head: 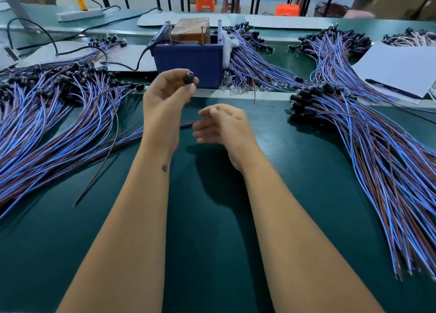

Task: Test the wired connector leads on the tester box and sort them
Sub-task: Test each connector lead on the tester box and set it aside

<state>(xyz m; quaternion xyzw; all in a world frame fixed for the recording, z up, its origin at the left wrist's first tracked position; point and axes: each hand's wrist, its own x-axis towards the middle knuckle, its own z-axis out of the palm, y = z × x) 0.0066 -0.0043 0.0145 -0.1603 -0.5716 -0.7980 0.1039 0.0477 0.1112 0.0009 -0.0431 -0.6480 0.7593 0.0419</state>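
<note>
bare mat (pixel 212 218) between lead piles (pixel 47 123), tester box (pixel 188 60) ahead

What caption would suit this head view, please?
Left hand pinches a connector before the tester box; right hand open.

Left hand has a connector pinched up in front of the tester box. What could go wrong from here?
1. The left hand pinches only the connector at its fingertips, so it might slip.
2. The trailing wire runs low toward the left pile and may snag or drag leads.
3. Piles lie on both sides; the tested lead could land in the right pile by mistake.
</note>
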